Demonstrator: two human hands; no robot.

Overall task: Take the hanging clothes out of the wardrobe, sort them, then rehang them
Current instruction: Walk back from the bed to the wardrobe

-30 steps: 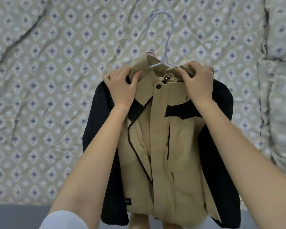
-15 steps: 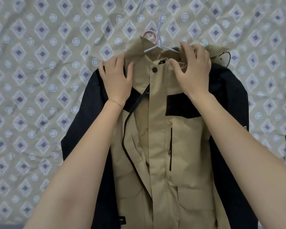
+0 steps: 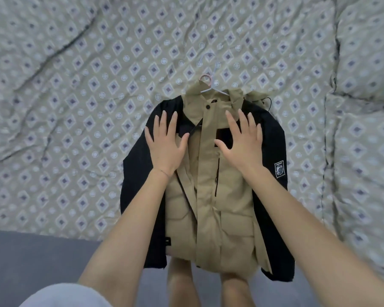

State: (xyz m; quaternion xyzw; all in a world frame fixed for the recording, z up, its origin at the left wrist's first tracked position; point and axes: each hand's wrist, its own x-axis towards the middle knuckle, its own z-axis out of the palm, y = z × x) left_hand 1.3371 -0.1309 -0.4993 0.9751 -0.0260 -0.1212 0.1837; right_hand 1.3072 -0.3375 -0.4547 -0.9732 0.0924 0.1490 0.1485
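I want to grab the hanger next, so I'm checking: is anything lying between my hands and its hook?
Nothing visible does. The hanger's hook pokes out bare past the jacket's collar onto the bedspread. The left hand and right hand are open over the jacket's chest. Only the hanger's shoulders are hidden inside.

One jacket [image 3: 211, 196]; two hangers: pink hanger [image 3: 205, 76], white hanger [image 3: 218, 91]; two hands: left hand [image 3: 164, 149], right hand [image 3: 242, 145]

Jacket [image 3: 211, 207] lies flat on bed [image 3: 75, 111], its hem past the bed's near edge, over floor [image 3: 31, 258]. Hanger [image 3: 211, 86] sits in the jacket's collar, hook on the bed beyond. Left hand [image 3: 165, 147] lies left of the jacket's front closure, right hand [image 3: 242, 145] right of it. Pillows [image 3: 368, 173] are right of the jacket.
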